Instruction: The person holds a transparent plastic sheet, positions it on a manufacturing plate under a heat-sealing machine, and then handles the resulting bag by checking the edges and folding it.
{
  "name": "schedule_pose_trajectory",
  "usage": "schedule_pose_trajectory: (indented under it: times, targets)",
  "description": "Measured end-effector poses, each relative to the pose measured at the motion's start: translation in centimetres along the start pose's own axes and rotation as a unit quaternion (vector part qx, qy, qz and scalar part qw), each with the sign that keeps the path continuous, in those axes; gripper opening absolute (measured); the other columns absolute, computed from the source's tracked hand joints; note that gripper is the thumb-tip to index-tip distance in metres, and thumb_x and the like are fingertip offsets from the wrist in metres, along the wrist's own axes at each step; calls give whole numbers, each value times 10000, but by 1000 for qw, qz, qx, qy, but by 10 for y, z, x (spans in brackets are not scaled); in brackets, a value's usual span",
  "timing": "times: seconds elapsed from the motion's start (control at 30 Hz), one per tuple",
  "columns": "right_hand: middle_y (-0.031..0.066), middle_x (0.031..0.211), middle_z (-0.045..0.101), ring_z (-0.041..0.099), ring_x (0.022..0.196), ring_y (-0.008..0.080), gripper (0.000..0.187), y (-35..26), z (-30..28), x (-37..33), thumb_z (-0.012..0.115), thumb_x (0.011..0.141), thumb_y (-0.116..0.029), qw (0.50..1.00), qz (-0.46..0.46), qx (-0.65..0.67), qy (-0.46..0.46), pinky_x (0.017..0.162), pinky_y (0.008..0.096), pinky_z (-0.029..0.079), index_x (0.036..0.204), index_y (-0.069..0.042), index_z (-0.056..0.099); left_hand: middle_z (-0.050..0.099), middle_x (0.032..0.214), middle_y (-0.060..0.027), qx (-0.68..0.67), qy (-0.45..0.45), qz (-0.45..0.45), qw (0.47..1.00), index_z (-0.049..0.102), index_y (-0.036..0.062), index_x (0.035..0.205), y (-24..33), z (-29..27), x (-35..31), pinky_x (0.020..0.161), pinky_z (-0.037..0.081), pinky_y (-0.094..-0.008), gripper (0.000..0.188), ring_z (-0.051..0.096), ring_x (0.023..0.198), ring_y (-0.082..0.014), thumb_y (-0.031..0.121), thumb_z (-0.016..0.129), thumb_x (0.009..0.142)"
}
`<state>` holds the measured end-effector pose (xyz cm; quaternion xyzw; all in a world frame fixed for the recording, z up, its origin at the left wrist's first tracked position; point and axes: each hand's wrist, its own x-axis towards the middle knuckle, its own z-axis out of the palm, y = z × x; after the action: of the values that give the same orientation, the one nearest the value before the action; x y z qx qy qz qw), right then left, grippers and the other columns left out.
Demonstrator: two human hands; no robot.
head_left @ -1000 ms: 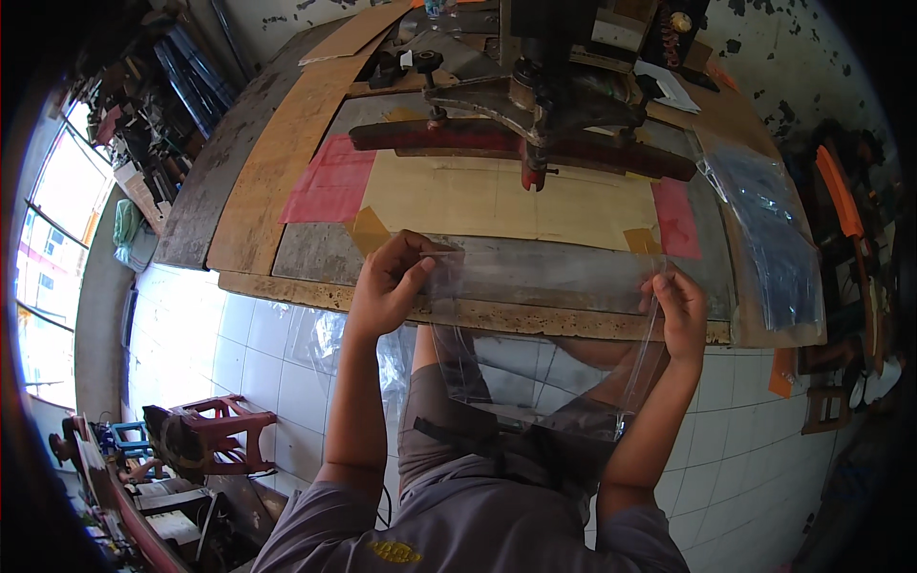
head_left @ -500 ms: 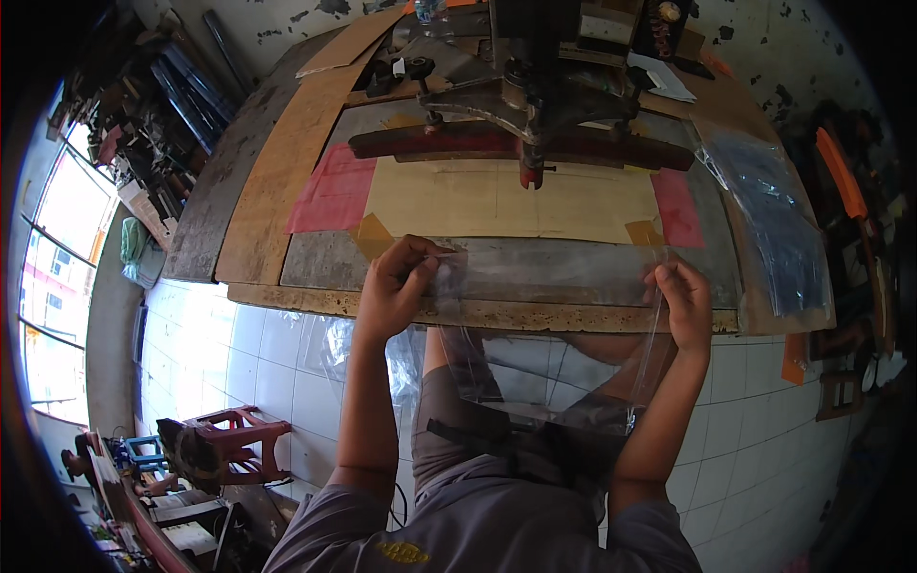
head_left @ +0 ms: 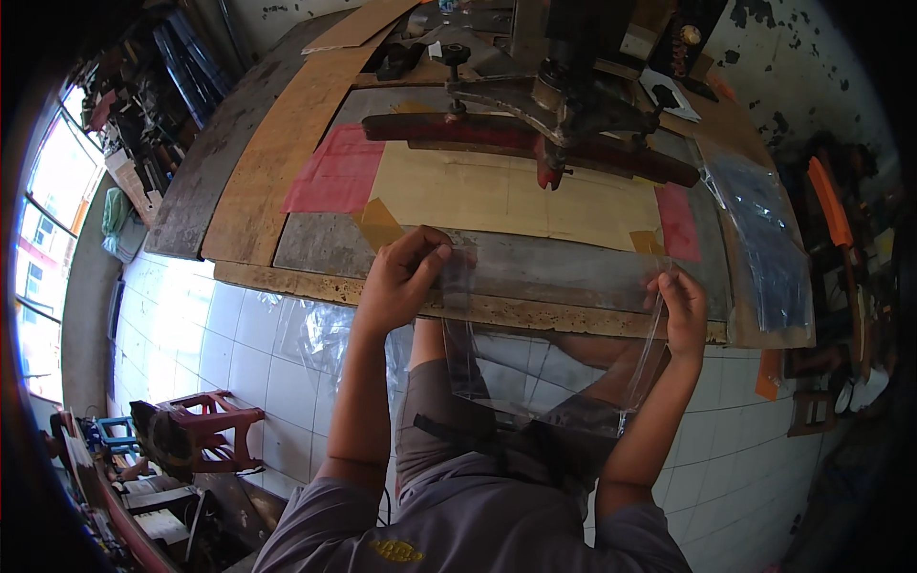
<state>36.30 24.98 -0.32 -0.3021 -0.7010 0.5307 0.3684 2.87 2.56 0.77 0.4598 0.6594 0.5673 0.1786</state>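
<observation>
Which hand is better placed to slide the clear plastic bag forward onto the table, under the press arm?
Probably the left hand: it pinches the clear plastic bag already over the table. The right hand holds the bag at the table's front edge.

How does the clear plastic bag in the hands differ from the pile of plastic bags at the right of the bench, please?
The clear plastic bag is single and held at its upper corners by the left hand and right hand, hanging over the bench edge. The pile of bags lies flat on the bench, untouched, and looks bluish. Both are see-through plastic.
</observation>
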Motion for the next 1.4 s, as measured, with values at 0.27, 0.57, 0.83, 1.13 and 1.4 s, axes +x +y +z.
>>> schedule_pose_trajectory:
  times: [0.27, 0.57, 0.83, 1.13, 1.4]
  targets:
    - [65, 890, 695, 600, 714, 115, 332, 0, 0, -1, 651, 1021, -318, 1000, 8, -13, 2, 689, 270, 466, 884, -16, 659, 629, 689, -76, 10, -9, -7, 1000, 626, -35, 935, 4, -2, 1, 652, 464, -296, 204, 540, 673, -97, 155, 603, 1005]
    - [59, 885, 684, 594, 728, 118, 315, -3, 0, -2, 649, 1030, -273, 1000, -5, -1, -10, 701, 275, 467, 890, 9, 670, 561, 709, 9, 25, 5, -53, 998, 613, -17, 874, 1, -1, -1, 639, 412, -279, 279, 480, 695, -71, 223, 612, 1016]
    - [53, 885, 674, 595, 736, 115, 319, -1, -1, -1, 649, 1029, -277, 1000, -9, 18, -18, 699, 271, 474, 890, 9, 669, 600, 673, -21, 11, 19, -33, 999, 662, -41, 923, -7, 2, 0, 610, 405, -266, 234, 479, 664, -59, 183, 639, 988]
    - [55, 895, 668, 596, 736, 116, 309, -3, -1, -1, 641, 1034, -259, 1000, -17, 19, -16, 676, 272, 482, 902, 19, 673, 710, 825, -69, -58, -7, -4, 998, 644, -25, 1073, -9, 3, -1, 790, 494, -274, 194, 645, 817, -98, 59, 583, 909]
    - [48, 886, 673, 597, 717, 112, 281, -1, -1, -1, 647, 1031, -232, 999, -19, 26, -18, 673, 271, 483, 910, 19, 680, 726, 852, -84, -73, -18, -27, 997, 630, -31, 1040, -6, 2, 1, 823, 509, -280, 159, 672, 866, -107, 14, 545, 913]
